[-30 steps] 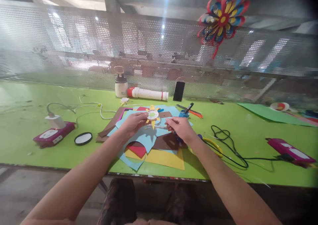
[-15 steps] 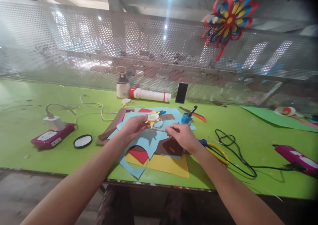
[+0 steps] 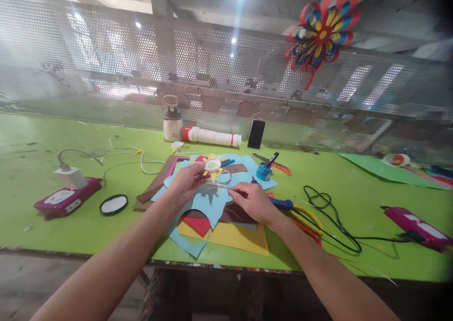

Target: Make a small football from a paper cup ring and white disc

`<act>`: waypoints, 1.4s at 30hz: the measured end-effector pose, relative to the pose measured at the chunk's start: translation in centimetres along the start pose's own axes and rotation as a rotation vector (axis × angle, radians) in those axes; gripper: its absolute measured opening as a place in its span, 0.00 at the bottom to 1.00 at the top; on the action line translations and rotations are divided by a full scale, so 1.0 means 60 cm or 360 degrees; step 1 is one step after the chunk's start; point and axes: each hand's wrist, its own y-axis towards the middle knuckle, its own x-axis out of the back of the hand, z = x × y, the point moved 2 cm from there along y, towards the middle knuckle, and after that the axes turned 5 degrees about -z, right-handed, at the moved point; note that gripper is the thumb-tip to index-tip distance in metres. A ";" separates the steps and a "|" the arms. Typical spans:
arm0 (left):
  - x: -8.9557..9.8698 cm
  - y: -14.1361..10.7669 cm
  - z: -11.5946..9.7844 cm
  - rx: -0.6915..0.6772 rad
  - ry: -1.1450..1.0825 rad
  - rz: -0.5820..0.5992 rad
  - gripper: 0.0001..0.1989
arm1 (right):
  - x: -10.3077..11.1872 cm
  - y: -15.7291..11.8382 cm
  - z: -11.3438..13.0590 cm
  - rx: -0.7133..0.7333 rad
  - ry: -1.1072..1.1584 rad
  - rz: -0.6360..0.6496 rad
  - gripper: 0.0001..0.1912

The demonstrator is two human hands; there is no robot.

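Observation:
My left hand [image 3: 184, 183] is closed on the edge of a paper sunburst [image 3: 213, 165], a round white piece with a green centre and yellow pointed rays. In my right hand [image 3: 252, 199] is a thin pale stick [image 3: 222, 185], pinched by the fingers. The stick's far end is just below the sunburst; whether the two touch, I cannot tell. Beneath both hands lie light blue paper [image 3: 203, 203], brown paper [image 3: 239, 210] and yellow paper [image 3: 244, 243]. A thin ring [image 3: 226, 175] shows between the hands, and blue-handled scissors [image 3: 281, 203] lie beside my right hand.
A blue paint jar [image 3: 264, 171] with a marker across it stands beyond my right hand. Power strips lie left [image 3: 65, 200] and right [image 3: 417, 224], with cables. A phone [image 3: 256, 133], a bottle [image 3: 173, 126] and a white tube [image 3: 214, 137] stand before the perforated screen [image 3: 212, 75].
The view has shifted slightly. My right hand has moved a little left and down, closer to my left hand. Both hands keep hold of the sunburst and the stick.

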 end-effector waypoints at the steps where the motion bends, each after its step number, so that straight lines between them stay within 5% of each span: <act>1: 0.000 -0.001 -0.001 -0.0006 0.0009 -0.0005 0.16 | 0.000 0.000 0.002 0.0018 -0.0005 0.0001 0.13; 14: -0.015 -0.029 -0.006 -0.0280 0.0124 0.0046 0.11 | -0.005 -0.006 0.009 0.0175 -0.0019 0.0081 0.12; 21: -0.020 -0.028 0.000 -0.0409 0.0044 0.0092 0.21 | -0.009 -0.010 0.013 0.0210 -0.0076 0.0159 0.11; 27: -0.019 -0.021 0.005 -0.0414 0.0048 0.0106 0.22 | -0.010 -0.013 0.020 0.0270 -0.0130 0.0206 0.09; 34: -0.016 -0.017 0.009 -0.0349 0.0178 0.0112 0.12 | -0.013 -0.015 0.026 0.0291 -0.0164 0.0251 0.10; 42: -0.001 0.000 0.006 -0.0164 0.0330 0.0019 0.18 | -0.018 -0.018 0.023 0.0310 -0.0172 0.0300 0.10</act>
